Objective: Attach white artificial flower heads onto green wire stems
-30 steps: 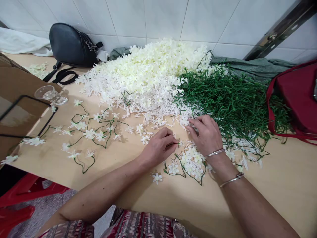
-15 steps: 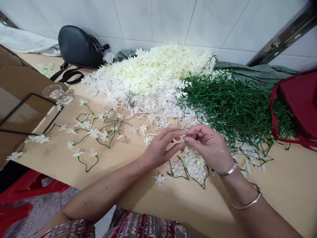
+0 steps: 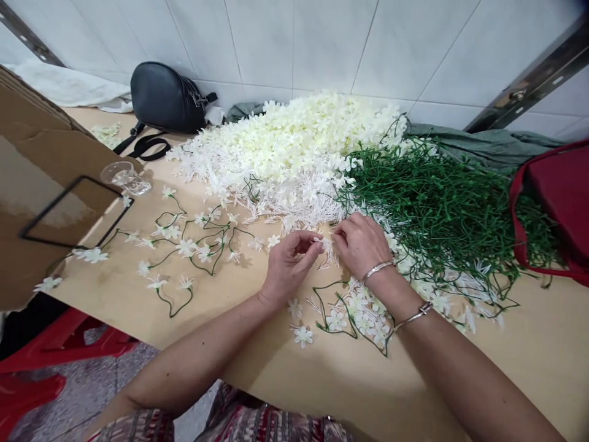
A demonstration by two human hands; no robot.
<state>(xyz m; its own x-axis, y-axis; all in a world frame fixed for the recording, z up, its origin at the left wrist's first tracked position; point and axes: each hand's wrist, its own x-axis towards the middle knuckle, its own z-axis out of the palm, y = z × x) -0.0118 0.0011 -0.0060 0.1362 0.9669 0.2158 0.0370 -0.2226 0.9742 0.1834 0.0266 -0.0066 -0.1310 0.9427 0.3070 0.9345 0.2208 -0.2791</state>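
My left hand (image 3: 291, 264) is raised over the table, thumb and forefinger pinched on a small white artificial flower (image 3: 326, 244). Close on its right, my right hand (image 3: 363, 248) has its fingers bent down at the front edge of the white stamen pieces (image 3: 306, 202); whether they grip a piece is hidden. Behind the hands rises a heap of cream flower petals (image 3: 317, 132). Green plastic stems (image 3: 437, 202) are piled to the right. Just below my right hand lie loose white flowers (image 3: 363, 313) with some green stems. Flowers joined on green stems (image 3: 202, 242) spread out at the left.
A black bag (image 3: 168, 98) stands against the tiled wall. At the left are a cardboard box (image 3: 41, 141), a black wire frame (image 3: 55, 205) and a clear plastic cup (image 3: 126, 179). A red bag (image 3: 559, 202) borders the stems on the right. Red stools (image 3: 69, 334) stand below the table.
My hands have come apart. The left keeps a flower in its fingertips, while the right has moved up and left to the white stamen pieces. The view has shifted slightly.
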